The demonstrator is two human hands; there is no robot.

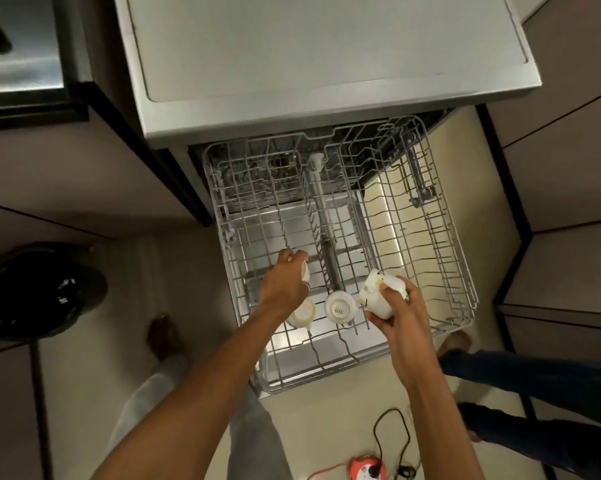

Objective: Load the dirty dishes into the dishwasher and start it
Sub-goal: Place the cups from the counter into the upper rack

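Note:
The dishwasher's grey wire rack (441,271) is pulled out below the steel dishwasher top (326,57). My left hand (283,284) grips a small white cup (305,271) over the rack's front left part. My right hand (397,313) holds a white mug (378,296) with yellowish stains, tilted above the rack's front middle. Two white cups sit upside down in the rack: one (338,308) between my hands, another (302,313) partly hidden under my left wrist.
A black bin with a liner (39,292) stands on the floor at the left. Another person's legs in dark trousers (534,375) are at the right. A red device with a cable (366,467) lies on the floor near my feet. A sink (18,46) is at top left.

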